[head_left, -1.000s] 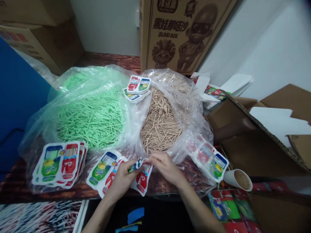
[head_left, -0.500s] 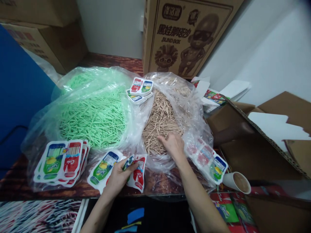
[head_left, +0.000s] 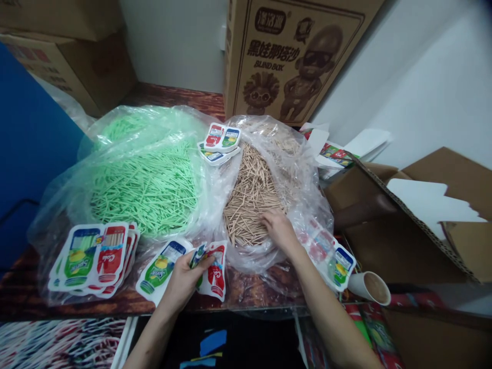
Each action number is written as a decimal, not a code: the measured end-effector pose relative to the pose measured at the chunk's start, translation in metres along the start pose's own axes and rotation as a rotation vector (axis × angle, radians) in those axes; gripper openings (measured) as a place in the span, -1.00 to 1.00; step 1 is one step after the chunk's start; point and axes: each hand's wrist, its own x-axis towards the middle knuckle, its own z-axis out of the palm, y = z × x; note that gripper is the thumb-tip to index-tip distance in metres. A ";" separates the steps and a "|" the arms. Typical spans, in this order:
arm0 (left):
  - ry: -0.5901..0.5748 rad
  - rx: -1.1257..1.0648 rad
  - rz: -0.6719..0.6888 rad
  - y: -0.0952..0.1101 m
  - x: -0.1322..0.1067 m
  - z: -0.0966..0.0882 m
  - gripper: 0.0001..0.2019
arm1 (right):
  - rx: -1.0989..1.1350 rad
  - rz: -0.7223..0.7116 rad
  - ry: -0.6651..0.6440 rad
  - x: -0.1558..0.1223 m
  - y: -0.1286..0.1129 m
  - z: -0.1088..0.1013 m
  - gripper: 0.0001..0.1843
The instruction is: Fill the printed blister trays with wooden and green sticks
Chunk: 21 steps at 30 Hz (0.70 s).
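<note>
My left hand is closed round a cola-and-Sprite printed packet, which bends at its middle under my fingers. Another such packet lies flat beside it, partly behind my hand. My right hand reaches into an open plastic bag, its fingers pinched together on thin brown sticks; how many are between the fingertips is hidden. To the left, a bag of light green sticks lies open. A stack of filled packets stands at the front left, green and brown sticks showing in the top one's windows.
Two or so packets rest on the plastic between the bags. More packets in clear film lie right of my right arm, near a tilted paper cup. Open cardboard stands on the right. A large printed carton is behind.
My right hand's thumb and fingers have come together over the brown sticks, and the hand has shifted slightly right. My left hand keeps hold of the packet.
</note>
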 end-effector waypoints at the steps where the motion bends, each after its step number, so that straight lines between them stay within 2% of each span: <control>1: 0.003 0.005 0.001 -0.001 0.000 -0.001 -0.79 | -0.018 -0.048 -0.005 -0.004 0.001 0.001 -0.81; 8: 0.039 -0.024 0.016 -0.002 0.000 -0.004 -0.79 | -0.140 -0.147 -0.055 -0.023 0.005 0.006 -0.83; 16: 0.027 -0.060 -0.003 0.000 0.001 -0.001 -0.78 | -0.376 -0.225 -0.026 -0.018 -0.009 0.007 -0.83; 19: 0.025 -0.073 0.004 0.002 0.000 -0.001 -0.78 | -0.313 -0.248 -0.015 -0.016 -0.004 0.010 -0.84; 21: 0.027 -0.083 0.007 0.004 -0.001 -0.001 -0.78 | -0.139 -0.204 0.008 -0.014 0.002 0.009 -0.86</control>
